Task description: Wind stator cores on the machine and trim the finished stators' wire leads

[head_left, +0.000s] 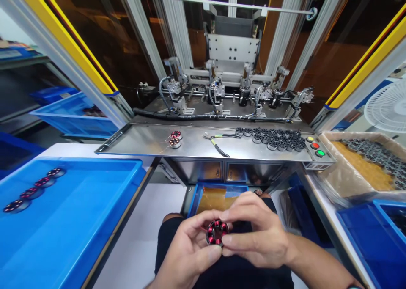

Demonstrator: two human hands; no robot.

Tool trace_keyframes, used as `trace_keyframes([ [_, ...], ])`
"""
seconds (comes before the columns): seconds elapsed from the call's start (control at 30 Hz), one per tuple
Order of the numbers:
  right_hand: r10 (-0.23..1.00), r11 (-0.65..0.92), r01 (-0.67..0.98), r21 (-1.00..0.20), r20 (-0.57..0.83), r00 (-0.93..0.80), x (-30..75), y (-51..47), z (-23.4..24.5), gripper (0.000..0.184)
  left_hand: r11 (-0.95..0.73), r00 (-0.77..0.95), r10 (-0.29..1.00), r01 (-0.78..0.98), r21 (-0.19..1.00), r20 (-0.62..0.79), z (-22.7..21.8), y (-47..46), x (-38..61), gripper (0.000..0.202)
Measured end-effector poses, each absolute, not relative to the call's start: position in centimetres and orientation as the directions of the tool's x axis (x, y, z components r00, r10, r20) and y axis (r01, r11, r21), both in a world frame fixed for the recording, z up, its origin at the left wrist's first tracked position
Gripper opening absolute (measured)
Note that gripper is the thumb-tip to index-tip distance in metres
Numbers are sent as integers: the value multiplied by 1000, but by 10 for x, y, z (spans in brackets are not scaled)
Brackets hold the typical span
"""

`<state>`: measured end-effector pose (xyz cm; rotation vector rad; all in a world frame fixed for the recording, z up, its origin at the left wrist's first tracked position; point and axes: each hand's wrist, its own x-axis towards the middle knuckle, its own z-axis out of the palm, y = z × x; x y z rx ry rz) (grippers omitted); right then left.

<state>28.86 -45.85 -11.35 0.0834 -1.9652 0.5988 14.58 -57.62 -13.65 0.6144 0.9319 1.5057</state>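
Over my lap, a round motor stator with red wire coils is held between both hands. My left hand grips it from the left, thumb at its lower edge. The fingers and thumb of my right hand pinch its right side. On the steel ledge in front of me, two wound stators sit close together with thin wire ends sticking out to the left. Green-and-black handled cutting pliers lie to their right, jaws open. Beyond them stand rows of black unwound stators.
A blue tray on the left holds several wound stators in a line. Yellow, red and green buttons sit at the ledge's right end. A lined box of stators stands right, and a winding machine rises behind the ledge.
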Motion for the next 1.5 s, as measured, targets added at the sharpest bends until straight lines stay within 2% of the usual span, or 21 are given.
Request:
trace_keyframes([
  [0.1,196,936,-208,-285,911,-363,295,-469,-120,12,-89,-258,966,-429,899,-27,-134,-575,150,37],
  [0.17,255,936,-155,-315,914,-316,296,-476,-123,20,-213,-355,927,-242,947,118,-134,-575,152,39],
  [0.3,485,833,-154,-532,835,-261,289,-494,-124,22,-409,-457,793,90,908,403,-139,-575,157,50],
  [0.4,678,674,-185,-715,698,-229,281,-507,-125,10,-446,-468,740,195,874,482,-144,-576,162,54],
  [0.47,758,581,-195,-790,613,-224,276,-511,-128,13,-452,-473,729,210,867,495,-147,-576,165,54],
  [0.53,768,559,-205,-804,594,-238,274,-511,-131,18,-442,-485,743,161,882,461,-149,-577,165,53],
  [0.63,706,615,-207,-761,648,-286,276,-504,-134,17,-341,-442,848,-32,939,293,-149,-576,159,60],
  [0.73,648,662,-197,-723,685,-332,280,-493,-134,15,-163,-235,965,-191,968,116,-147,-574,145,64],
  [0.83,589,712,-182,-678,718,-370,284,-486,-130,16,-48,-36,999,-314,948,39,-146,-572,137,55],
  [0.93,532,777,-124,-617,749,-395,287,-484,-124,16,-29,-42,999,-465,885,11,-149,-571,140,46],
  [1.07,521,818,-16,-575,753,-402,290,-486,-117,14,-81,-62,996,-547,833,56,-155,-568,145,44],
  [1.13,542,804,-8,-594,740,-399,291,-487,-116,13,-117,-56,993,-580,806,103,-154,-567,144,43],
  [1.33,605,729,-62,-682,684,-406,290,-486,-112,13,-247,-175,968,-524,815,181,-146,-574,139,19],
  [1.4,580,735,-90,-672,692,-430,291,-485,-109,13,-264,-197,963,-554,789,184,-145,-575,139,22],
  [1.5,470,794,-129,-594,735,-489,295,-481,-106,15,-223,-204,971,-588,777,125,-144,-573,142,47],
])
